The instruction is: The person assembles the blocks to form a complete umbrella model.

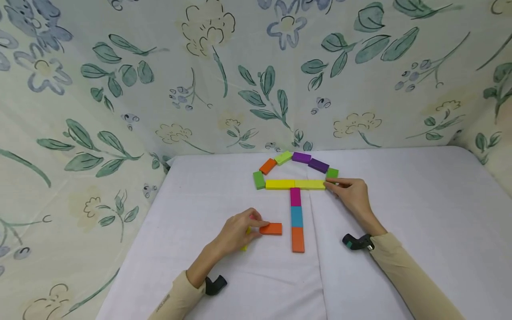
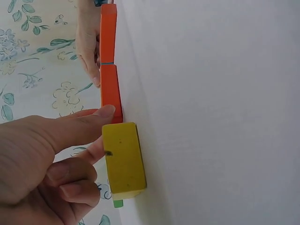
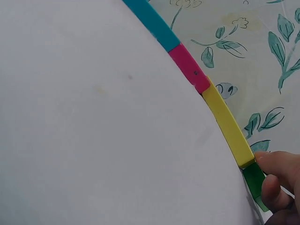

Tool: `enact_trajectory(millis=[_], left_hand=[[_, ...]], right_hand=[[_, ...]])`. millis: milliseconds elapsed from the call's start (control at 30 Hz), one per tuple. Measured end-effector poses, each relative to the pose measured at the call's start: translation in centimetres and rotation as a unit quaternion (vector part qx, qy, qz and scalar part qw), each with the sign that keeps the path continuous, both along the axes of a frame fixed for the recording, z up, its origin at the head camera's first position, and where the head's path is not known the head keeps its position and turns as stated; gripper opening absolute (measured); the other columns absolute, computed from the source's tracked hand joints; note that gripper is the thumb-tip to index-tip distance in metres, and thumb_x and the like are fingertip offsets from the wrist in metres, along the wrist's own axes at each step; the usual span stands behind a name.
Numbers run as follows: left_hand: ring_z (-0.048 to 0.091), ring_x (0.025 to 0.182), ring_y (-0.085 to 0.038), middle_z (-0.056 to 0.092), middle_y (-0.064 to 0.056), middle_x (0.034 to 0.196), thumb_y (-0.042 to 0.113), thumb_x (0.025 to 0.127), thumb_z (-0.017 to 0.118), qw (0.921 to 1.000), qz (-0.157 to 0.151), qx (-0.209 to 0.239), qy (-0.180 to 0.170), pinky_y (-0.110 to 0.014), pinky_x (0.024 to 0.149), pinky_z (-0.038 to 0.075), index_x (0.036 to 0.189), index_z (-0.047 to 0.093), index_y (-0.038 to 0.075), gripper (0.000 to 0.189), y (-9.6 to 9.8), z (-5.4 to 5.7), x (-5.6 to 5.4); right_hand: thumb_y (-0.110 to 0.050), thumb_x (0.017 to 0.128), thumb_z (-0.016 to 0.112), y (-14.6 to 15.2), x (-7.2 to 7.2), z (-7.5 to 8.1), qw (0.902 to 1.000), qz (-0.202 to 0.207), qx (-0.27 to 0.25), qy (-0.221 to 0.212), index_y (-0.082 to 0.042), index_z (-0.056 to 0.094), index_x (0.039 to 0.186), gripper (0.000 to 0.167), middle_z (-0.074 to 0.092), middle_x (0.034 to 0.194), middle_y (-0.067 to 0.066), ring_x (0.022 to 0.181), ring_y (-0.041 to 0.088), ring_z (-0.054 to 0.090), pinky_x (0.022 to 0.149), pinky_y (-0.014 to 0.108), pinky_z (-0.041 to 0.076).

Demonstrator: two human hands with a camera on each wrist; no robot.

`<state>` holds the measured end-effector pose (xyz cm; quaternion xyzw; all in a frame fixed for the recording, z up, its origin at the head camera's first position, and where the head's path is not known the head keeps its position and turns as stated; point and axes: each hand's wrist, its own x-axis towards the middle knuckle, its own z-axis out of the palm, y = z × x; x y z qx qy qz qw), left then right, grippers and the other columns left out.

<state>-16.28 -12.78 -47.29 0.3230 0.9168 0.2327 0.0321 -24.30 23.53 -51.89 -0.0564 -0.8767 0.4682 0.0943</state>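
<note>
My left hand [image 1: 240, 229] pinches an orange block [image 1: 272, 229] between thumb and fingertips, close over the cloth. Beside that hand a yellow block [image 2: 124, 159] stands near, mostly covered by the hand in the head view. My right hand [image 1: 354, 195] has its thumb and index finger around the lower end of a green block [image 1: 333, 172], with the fingertips right at the end of a yellow bar [image 1: 310, 184]. Below the bar run a magenta block [image 1: 295, 197], a blue block [image 1: 297, 216] and another orange block [image 1: 298, 240] in a straight column.
An arch above the bar includes a green block [image 1: 259, 180], an orange block [image 1: 268, 166], a lime block [image 1: 283, 158] and purple blocks [image 1: 318, 165]. White cloth [image 1: 420, 200] covers the table. A floral curtain [image 1: 256, 75] hangs behind its far edge.
</note>
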Motion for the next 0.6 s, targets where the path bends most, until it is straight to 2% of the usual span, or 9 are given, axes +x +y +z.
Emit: enact_trajectory(millis=[167,367,467,600], left_hand=[[0.064,0.094,-0.016,0.067,-0.001,0.111,0.013,0.089,0.082,1.0000,-0.003,0.002,0.004,-0.026,0.079,0.053,0.120,0.079,0.014,0.032,-0.16,-0.11,-0.06],[0.065,0.101,-0.017,0.068,-0.002,0.112,0.012,0.088,0.082,0.9996,-0.013,0.023,-0.013,-0.032,0.087,0.054,0.118,0.080,0.011,0.030,-0.61,0.20,0.01],[0.062,0.093,-0.015,0.068,-0.002,0.111,0.007,0.087,0.082,0.9983,-0.029,0.044,-0.025,-0.026,0.080,0.051,0.115,0.081,0.011,0.028,-0.78,0.47,0.11],[0.047,0.067,-0.004,0.068,-0.001,0.109,0.003,0.087,0.082,0.9946,-0.052,0.071,-0.054,-0.016,0.063,0.038,0.111,0.082,0.013,0.026,-0.69,0.70,0.40]], right_hand=[[-0.036,0.090,0.082,-0.07,0.01,-0.04,1.0000,-0.001,0.005,0.003,-0.009,0.081,0.113,0.035,0.070,0.072,0.008,0.056,0.006,0.053,0.049,0.022,0.036],[-0.035,0.090,0.082,-0.03,-0.02,-0.17,1.0000,0.000,0.004,0.004,-0.009,0.081,0.113,0.035,0.070,0.071,0.008,0.056,0.005,0.053,0.049,0.021,0.036],[-0.035,0.090,0.082,0.00,-0.01,-0.10,1.0000,0.000,0.002,0.003,-0.009,0.081,0.113,0.036,0.070,0.071,0.008,0.056,0.006,0.053,0.049,0.022,0.036],[-0.035,0.091,0.081,-0.06,0.03,-0.05,1.0000,0.002,0.004,0.004,-0.008,0.080,0.114,0.036,0.071,0.072,0.010,0.057,0.007,0.053,0.050,0.021,0.036]])
